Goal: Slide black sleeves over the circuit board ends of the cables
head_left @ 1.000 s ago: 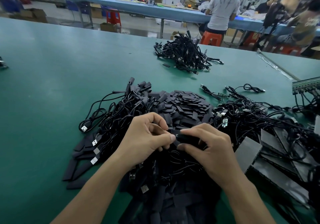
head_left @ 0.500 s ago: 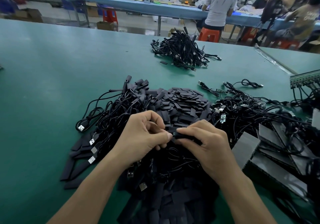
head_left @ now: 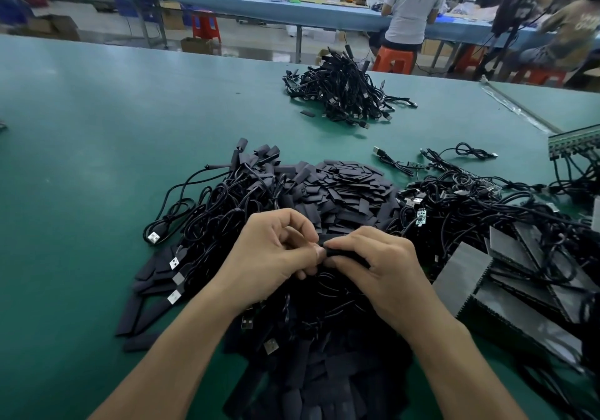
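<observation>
Black sleeve (head_left: 344, 253) being gripped between both hands over the heap.
The right hand (head_left: 380, 263) is curling its fingers and thumb round the sleeve, holding it roughly level. The left hand (head_left: 269, 250) is pinching the sleeve's left end with thumb and curled fingers, and whatever is entering that end is hidden. Both hands are hovering over loose sleeves (head_left: 350, 185) and tangled cables (head_left: 470, 205) lying on the green table (head_left: 97, 127). A small circuit board (head_left: 421, 216) is showing among the cables at right, and a separate bundle (head_left: 344, 91) is lying farther back.

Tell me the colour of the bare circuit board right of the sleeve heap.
Green: the circuit board shows best in the head view.
</observation>
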The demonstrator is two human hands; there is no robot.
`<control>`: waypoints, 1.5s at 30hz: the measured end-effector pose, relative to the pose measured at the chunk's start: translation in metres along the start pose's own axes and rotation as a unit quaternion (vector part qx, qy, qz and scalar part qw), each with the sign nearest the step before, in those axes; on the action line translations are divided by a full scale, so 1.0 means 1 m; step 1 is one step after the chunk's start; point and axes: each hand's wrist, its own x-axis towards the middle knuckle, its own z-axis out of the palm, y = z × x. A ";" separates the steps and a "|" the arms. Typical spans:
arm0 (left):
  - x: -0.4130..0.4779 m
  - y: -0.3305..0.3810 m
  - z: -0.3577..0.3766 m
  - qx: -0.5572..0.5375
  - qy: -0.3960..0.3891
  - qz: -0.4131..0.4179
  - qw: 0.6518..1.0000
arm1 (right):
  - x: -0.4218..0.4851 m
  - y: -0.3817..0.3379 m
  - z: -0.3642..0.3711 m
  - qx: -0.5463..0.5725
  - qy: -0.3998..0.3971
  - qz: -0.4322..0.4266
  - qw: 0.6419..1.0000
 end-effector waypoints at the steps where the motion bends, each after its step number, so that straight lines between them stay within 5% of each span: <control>1: 0.000 0.000 0.000 -0.004 0.000 -0.003 1.000 | -0.001 0.000 0.000 0.006 0.006 0.005 1.000; 6: 0.000 0.000 0.002 -0.032 0.021 -0.014 0.999 | -0.005 -0.004 -0.004 0.016 0.073 0.075 0.994; 13: 0.000 0.002 0.004 -0.053 0.061 -0.005 0.997 | -0.001 -0.007 -0.003 0.175 0.182 0.205 0.946; 24: 0.002 -0.004 0.008 -0.053 0.099 0.008 0.994 | 0.001 -0.013 0.009 0.270 0.172 0.275 0.907; 29: 0.002 -0.003 0.008 -0.062 0.099 0.003 0.993 | 0.000 -0.013 0.008 0.247 0.154 0.277 0.916; 33: 0.001 0.002 0.007 -0.079 0.115 0.024 0.990 | 0.002 -0.018 0.004 0.151 0.150 0.251 0.944; 37: 0.001 0.012 -0.005 -0.072 0.227 0.085 0.967 | 0.003 -0.019 -0.012 -0.104 0.183 0.233 0.949; 42: 0.014 0.017 -0.029 0.116 0.458 0.139 0.870 | 0.002 -0.017 -0.031 -0.211 0.058 0.328 0.919; 45: 0.023 0.017 -0.042 0.236 0.464 0.075 0.850 | 0.003 -0.027 -0.023 -0.273 -0.043 0.324 0.905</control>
